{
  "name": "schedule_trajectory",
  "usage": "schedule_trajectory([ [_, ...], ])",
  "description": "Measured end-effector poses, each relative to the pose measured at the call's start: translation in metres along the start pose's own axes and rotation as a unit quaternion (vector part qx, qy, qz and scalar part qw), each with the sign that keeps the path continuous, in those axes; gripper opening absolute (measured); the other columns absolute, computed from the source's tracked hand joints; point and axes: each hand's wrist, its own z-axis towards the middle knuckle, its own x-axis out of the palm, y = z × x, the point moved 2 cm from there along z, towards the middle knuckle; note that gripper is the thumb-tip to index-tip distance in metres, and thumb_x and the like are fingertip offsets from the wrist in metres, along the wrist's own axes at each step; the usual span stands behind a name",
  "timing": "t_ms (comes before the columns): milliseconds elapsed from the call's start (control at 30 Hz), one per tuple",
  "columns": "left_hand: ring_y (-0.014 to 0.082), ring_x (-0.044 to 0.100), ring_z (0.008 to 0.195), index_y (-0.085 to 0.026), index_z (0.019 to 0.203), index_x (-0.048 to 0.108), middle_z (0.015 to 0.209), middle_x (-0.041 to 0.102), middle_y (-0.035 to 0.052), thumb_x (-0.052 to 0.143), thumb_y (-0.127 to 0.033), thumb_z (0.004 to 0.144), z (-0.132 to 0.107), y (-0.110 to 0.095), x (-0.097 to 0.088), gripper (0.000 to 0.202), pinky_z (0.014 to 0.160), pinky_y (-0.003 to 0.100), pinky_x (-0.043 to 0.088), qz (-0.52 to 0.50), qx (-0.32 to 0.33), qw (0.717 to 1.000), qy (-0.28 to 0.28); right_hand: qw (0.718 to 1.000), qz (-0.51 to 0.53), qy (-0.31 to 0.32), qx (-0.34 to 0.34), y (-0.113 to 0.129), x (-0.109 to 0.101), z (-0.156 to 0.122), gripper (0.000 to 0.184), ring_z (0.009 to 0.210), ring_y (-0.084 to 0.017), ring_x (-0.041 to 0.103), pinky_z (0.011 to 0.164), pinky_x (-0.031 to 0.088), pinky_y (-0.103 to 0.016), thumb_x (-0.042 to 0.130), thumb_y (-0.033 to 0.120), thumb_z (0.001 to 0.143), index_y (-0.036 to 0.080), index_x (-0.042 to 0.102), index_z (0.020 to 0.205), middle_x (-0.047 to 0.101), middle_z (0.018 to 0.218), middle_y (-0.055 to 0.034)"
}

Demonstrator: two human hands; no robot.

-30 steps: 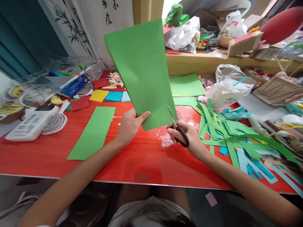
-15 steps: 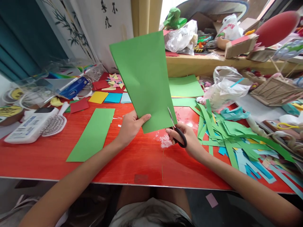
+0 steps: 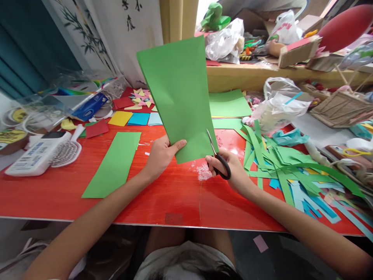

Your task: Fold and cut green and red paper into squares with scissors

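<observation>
My left hand pinches the lower left edge of a tall green sheet of paper, its thumb on the near face. The sheet is held up above the table, tilted slightly. In my right hand is a pair of scissors with black handles, my fingers in the loops. One blade lies over the front of the sheet near its lower right corner; the other blade is hidden behind the paper. Another green paper piece rests flat on the red table to the left.
Cut green and blue paper strips are heaped at right. Yellow and blue squares line the back of the red table. A hairbrush and a white box lie at left. Plastic bags stand at the back right.
The view has shifted slightly. Both hands keep their grips, and the sheet and scissors stay almost in place, the sheet's top having moved a little to the right.
</observation>
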Motion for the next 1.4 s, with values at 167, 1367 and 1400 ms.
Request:
schedule_trajectory([
  [167,0.0196,0.062,0.076,-0.015,0.085,0.066,0.086,0.070,0.0049,0.065,-0.047,0.073,-0.0002,-0.0002,-0.0001,0.034,0.062,0.030,0.050,0.009,-0.002,1.000,0.004,1.000,0.014,0.004,0.002,0.0003,0.0015,0.0001,0.031,0.046,-0.007,0.047,0.045,0.038,-0.023,0.069,0.044,0.072,0.019,0.051,0.070,0.048,0.052,0.0053],
  [1367,0.0187,0.066,0.077,-0.016,0.089,0.067,0.090,0.072,0.0052,0.067,-0.044,0.073,-0.0019,0.0033,0.0060,0.031,0.061,0.028,0.053,0.002,-0.017,0.998,0.054,1.000,0.025,0.001,-0.002,0.0036,-0.0008,0.0012,0.040,0.044,-0.008,0.050,0.045,0.038,-0.023,0.065,0.051,0.074,0.018,0.047,0.062,0.053,0.051,0.0030],
  [1400,0.0187,0.065,0.076,-0.016,0.087,0.067,0.089,0.072,0.0052,0.067,-0.044,0.073,-0.0020,0.0033,0.0061,0.031,0.060,0.028,0.053,0.005,-0.018,0.998,0.052,1.000,0.020,0.000,-0.003,0.0034,-0.0014,0.0014,0.039,0.044,-0.008,0.050,0.045,0.037,-0.023,0.065,0.051,0.074,0.018,0.047,0.062,0.053,0.050,0.0031],
])
